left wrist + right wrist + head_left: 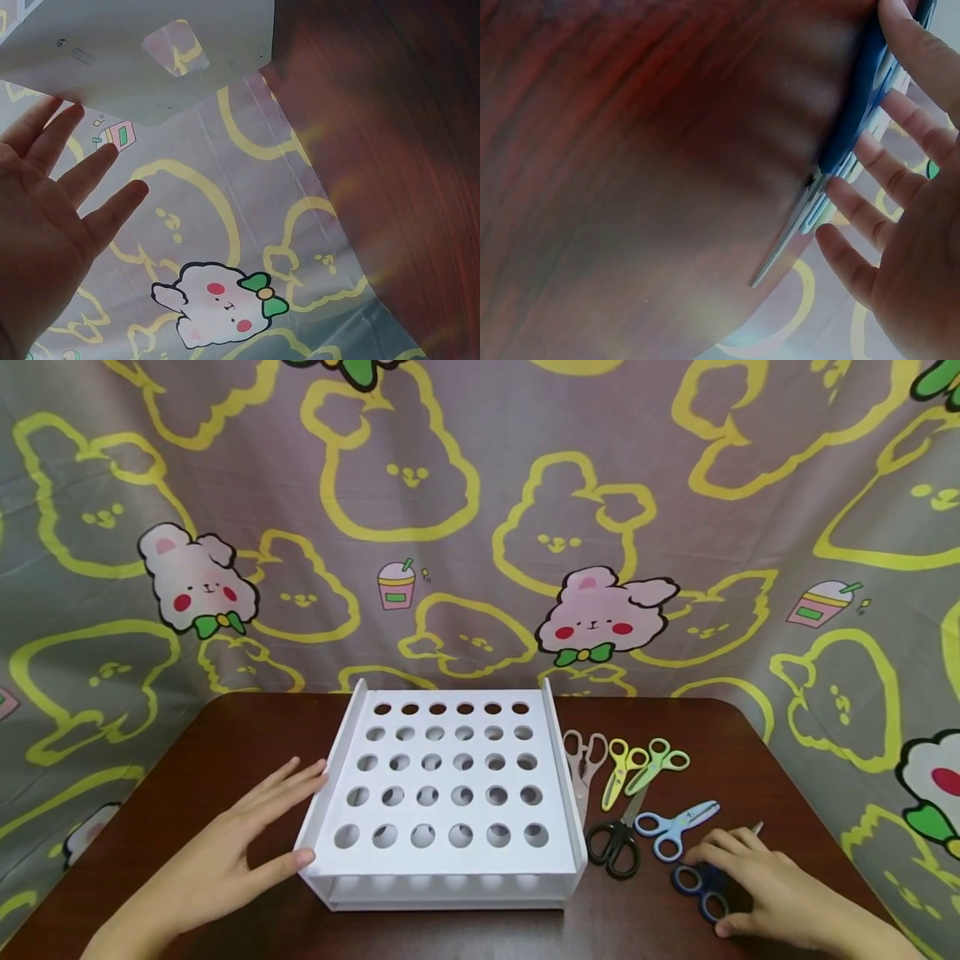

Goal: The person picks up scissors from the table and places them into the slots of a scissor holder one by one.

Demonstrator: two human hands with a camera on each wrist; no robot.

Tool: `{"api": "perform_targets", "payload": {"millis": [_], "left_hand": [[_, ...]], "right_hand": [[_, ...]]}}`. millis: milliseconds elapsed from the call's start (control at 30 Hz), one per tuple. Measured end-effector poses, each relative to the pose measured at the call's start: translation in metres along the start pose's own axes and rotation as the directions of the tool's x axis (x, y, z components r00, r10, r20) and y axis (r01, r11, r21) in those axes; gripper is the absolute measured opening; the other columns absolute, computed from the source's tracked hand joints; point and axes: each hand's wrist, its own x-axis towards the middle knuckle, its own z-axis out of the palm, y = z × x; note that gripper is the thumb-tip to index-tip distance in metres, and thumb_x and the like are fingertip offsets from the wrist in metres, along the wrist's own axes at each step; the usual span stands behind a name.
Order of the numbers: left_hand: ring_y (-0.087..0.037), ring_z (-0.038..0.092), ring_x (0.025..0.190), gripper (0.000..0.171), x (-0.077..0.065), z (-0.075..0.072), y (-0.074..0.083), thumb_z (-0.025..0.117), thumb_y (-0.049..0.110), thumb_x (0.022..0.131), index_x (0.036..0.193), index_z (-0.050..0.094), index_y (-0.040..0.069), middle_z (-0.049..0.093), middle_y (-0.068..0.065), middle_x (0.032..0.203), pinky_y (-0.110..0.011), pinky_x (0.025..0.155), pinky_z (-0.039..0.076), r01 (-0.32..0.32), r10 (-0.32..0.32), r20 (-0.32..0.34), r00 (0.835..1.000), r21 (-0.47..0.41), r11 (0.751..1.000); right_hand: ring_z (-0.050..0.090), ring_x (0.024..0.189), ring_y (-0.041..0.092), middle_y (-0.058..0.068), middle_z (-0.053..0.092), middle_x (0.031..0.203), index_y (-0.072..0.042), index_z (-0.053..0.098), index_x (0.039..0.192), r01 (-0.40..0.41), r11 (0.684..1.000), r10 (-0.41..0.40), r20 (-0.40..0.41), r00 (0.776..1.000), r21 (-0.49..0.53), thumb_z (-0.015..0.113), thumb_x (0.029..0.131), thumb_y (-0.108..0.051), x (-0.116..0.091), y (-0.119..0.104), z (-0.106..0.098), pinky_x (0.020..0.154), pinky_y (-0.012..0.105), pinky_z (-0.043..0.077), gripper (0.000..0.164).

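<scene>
A white rack [442, 862] with rows of round holes stands on the table. My left hand [225, 852] is at its left side, fingertips and thumb against the side wall. The left wrist view shows that hand [45, 202] spread below a white panel [120, 86]. At the right, my right hand [780, 889] reaches over dark blue scissors [711, 882], which lie flat. In the right wrist view, the fingers [889, 165] are extended along the blue handle [847, 127], the thumb at its end. The hand hides part of these scissors.
Light blue scissors [670, 832], black scissors [618, 839], green scissors [658, 764], yellow scissors [621, 768] and beige scissors [583, 768] lie right of the rack. The brown table [255, 735] meets a patterned curtain [465, 568] behind.
</scene>
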Motion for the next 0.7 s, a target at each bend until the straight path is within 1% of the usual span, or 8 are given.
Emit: {"api": "perform_targets", "payload": {"millis": [133,167,267,367,433,500,600,700], "left_hand": [[0.011,0.014,0.148,0.076,0.001,0.0003,-0.002,0.082,0.029,0.079,0.148,0.048,0.026,0.044,0.006,0.156,0.002,0.108,0.009,-0.045,0.045,-0.014,0.999,-0.001,0.999],[0.012,0.015,0.147,0.076,0.0013,0.0003,-0.0024,0.083,0.029,0.079,0.147,0.049,0.025,0.045,0.006,0.156,0.002,0.108,0.01,-0.051,0.051,-0.016,0.999,-0.003,0.999],[0.014,0.019,0.145,0.076,0.0017,-0.0001,-0.0034,0.083,0.029,0.079,0.147,0.05,0.025,0.046,0.006,0.155,0.002,0.108,0.012,-0.062,0.061,-0.016,0.998,-0.012,0.998],[0.013,0.022,0.143,0.076,0.0015,-0.0016,-0.0034,0.083,0.029,0.079,0.146,0.05,0.025,0.046,0.006,0.155,0.002,0.107,0.014,-0.062,0.062,-0.012,0.998,-0.017,0.998],[0.013,0.025,0.142,0.075,0.0018,-0.0027,-0.0031,0.083,0.03,0.079,0.146,0.05,0.026,0.046,0.006,0.155,0.002,0.106,0.015,-0.059,0.059,-0.008,0.998,-0.016,0.998],[0.013,0.027,0.141,0.075,0.0026,-0.0039,-0.0025,0.083,0.031,0.079,0.146,0.05,0.027,0.046,0.006,0.154,0.003,0.104,0.015,-0.051,0.051,-0.003,0.999,-0.012,0.999],[0.014,0.029,0.14,0.074,0.0033,-0.0056,-0.0014,0.081,0.035,0.081,0.147,0.049,0.03,0.046,0.008,0.155,0.005,0.101,0.014,-0.024,0.024,0.013,1.0,-0.002,1.0],[0.014,0.029,0.139,0.073,0.0033,-0.0063,-0.0005,0.08,0.038,0.082,0.147,0.047,0.033,0.045,0.01,0.155,0.005,0.1,0.013,0.003,-0.003,0.029,1.0,0.004,1.0]], "right_hand": [[0.043,0.105,0.009,-0.02,0.052,0.115,-0.039,0.056,0.12,0.0,0.999,-0.001,0.015,1.0,0.054,0.073,0.068,-0.069,0.0024,0.0014,0.0007,0.063,0.032,0.04,0.063],[0.042,0.105,0.008,-0.021,0.052,0.115,-0.038,0.056,0.12,0.002,0.998,-0.003,0.012,1.0,0.059,0.074,0.067,-0.069,0.0031,0.0013,0.0012,0.065,0.037,0.044,0.064],[0.04,0.105,0.006,-0.02,0.053,0.112,-0.035,0.057,0.119,-0.003,0.996,0.002,0.007,1.0,0.094,0.077,0.065,-0.066,0.0057,0.0004,0.0016,0.066,0.042,0.044,0.066],[0.039,0.105,0.005,-0.017,0.051,0.108,-0.035,0.054,0.118,-0.028,0.991,0.026,0.019,0.999,0.129,0.079,0.062,-0.065,0.0079,-0.0009,0.0007,0.067,0.042,0.041,0.068],[0.039,0.104,0.006,-0.015,0.048,0.106,-0.036,0.052,0.117,-0.045,0.989,0.041,0.028,0.999,0.144,0.079,0.061,-0.065,0.0087,-0.002,-0.0002,0.067,0.035,0.034,0.069],[0.039,0.103,0.005,-0.014,0.045,0.105,-0.037,0.05,0.116,-0.06,0.987,0.056,0.031,0.998,0.149,0.079,0.06,-0.065,0.0089,-0.003,-0.0012,0.067,0.034,0.032,0.07],[0.043,0.101,0.003,-0.016,0.047,0.105,-0.037,0.049,0.116,-0.072,0.991,0.07,0.021,0.997,0.115,0.078,0.059,-0.067,0.009,-0.0035,-0.0026,0.067,0.035,0.035,0.071],[0.048,0.102,0.003,-0.017,0.054,0.108,-0.032,0.051,0.121,-0.094,0.992,0.092,0.023,0.995,0.082,0.076,0.061,-0.07,0.0092,-0.0026,-0.0035,0.07,0.045,0.043,0.075]]}}
